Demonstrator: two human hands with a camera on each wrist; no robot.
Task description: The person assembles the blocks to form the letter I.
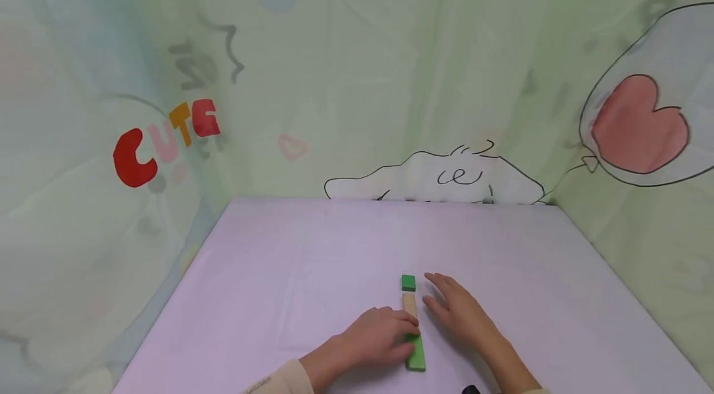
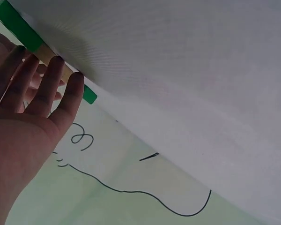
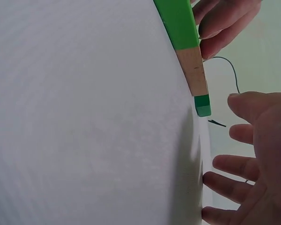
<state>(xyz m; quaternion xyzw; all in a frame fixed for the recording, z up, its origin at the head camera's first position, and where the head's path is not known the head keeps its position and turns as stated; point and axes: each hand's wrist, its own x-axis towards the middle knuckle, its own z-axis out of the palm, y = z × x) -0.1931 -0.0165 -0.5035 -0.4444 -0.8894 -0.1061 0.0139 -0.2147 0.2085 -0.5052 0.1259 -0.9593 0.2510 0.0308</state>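
Observation:
A light green block [image 1: 416, 357] lies on the table in line with a bare-wood block [image 1: 409, 303] and a small dark green block [image 1: 408, 282]. In the head view a narrow gap separates the wood and the dark green block. My left hand [image 1: 378, 337] rests over the row from its left side, partly hiding the light green block and the wood. Its fingers [image 2: 71, 96] reach along the row in the left wrist view, fairly straight. To the right of the row, my right hand [image 1: 460, 313] is spread, apart from the blocks, with its side edge near the table.
The white tabletop [image 1: 312, 245] extends around the blocks. Hanging cloth [image 1: 357, 72] with printed letters and drawings borders it at the back and sides. Part of a black object [image 1: 471, 389] shows at the bottom edge, beside the right forearm.

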